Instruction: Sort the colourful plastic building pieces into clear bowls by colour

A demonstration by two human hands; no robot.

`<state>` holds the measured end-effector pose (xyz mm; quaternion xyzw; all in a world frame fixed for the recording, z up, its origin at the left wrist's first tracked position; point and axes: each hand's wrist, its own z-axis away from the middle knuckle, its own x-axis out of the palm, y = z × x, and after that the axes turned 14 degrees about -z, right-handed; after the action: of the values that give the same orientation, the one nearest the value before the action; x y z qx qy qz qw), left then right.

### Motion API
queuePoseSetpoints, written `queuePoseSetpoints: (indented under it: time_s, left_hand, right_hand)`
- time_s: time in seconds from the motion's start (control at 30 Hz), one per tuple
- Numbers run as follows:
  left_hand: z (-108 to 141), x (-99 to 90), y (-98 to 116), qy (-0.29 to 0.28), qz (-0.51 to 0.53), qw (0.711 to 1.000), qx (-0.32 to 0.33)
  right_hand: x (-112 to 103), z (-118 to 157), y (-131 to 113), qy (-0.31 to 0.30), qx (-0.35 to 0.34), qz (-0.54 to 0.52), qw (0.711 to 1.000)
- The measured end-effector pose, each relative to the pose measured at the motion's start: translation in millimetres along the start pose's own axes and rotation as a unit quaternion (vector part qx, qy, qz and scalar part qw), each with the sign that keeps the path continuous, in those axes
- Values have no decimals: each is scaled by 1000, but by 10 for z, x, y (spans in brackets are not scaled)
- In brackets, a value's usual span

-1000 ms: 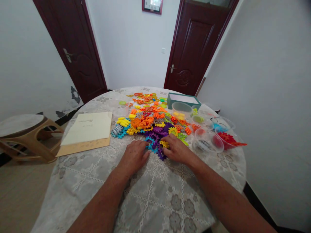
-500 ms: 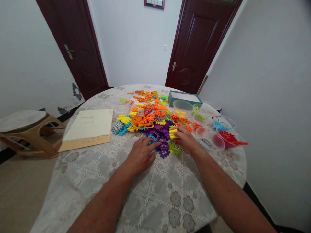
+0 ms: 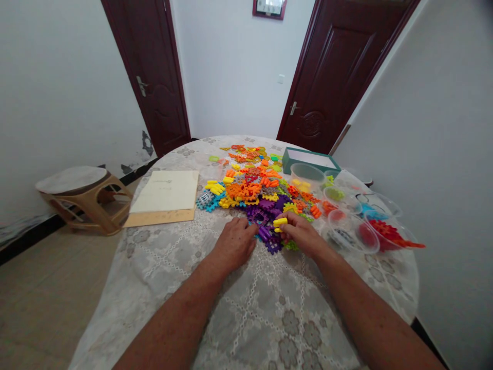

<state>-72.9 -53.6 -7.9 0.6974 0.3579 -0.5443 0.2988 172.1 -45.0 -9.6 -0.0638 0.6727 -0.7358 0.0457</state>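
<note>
A heap of colourful plastic pieces point(image 3: 243, 191) lies on the table, with purple pieces point(image 3: 274, 245) at its near edge. My right hand point(image 3: 299, 232) pinches a yellow piece point(image 3: 280, 222) just above that edge. My left hand point(image 3: 235, 241) is closed at the left of the purple pieces, its fingertips by a purple rounded piece point(image 3: 264, 234); whatever those fingers grip is too small to make out. Bits of blue show beside the left fingers. More yellow pieces point(image 3: 214, 187) lie on the heap's left side.
Clear tubs with sorted pieces stand at the right, among them one with red pieces point(image 3: 385, 234) and one with yellow point(image 3: 307, 174). Behind them is a green box point(image 3: 310, 160). Papers point(image 3: 167, 192) lie at the left; a stool point(image 3: 87, 198) stands beyond the table point(image 3: 239, 313).
The view has turned left, so everything sits further right. My left fingers, spread before, have closed at the purple pieces. My right hand still holds yellow, with fewer yellow pieces showing.
</note>
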Motion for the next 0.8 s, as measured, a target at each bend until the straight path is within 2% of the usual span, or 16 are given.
queuePoseSetpoints:
  time_s: [0.17,0.27,0.4,0.5,0.6,0.67,0.73,0.8]
  left_hand:
    - [10,-4,-103,29,69,996,-49]
    - [2,6,-127,53,90,992,-77]
    - [-11,47,-148,77,102,989,-72]
    - [-17,71,-197,103,102,987,-63]
    - [-21,65,-270,137,100,983,-67]
    - [-21,45,-315,150,96,981,-78]
    - [-16,24,-346,150,88,980,-96]
    - [-6,9,-364,140,76,980,-123]
  right_hand:
    - [75,43,-35,-10,-19,20,1000]
    - [99,41,-11,10,-35,23,999]
    - [90,16,8,13,-35,26,999]
    - [30,-39,-117,19,-62,59,996]
    - [-146,-183,-404,48,-104,155,981]
    - [-338,-354,-643,94,-148,269,947]
    - [-562,-578,-860,178,-210,394,877]
    - [-774,-825,-1005,257,-218,494,801]
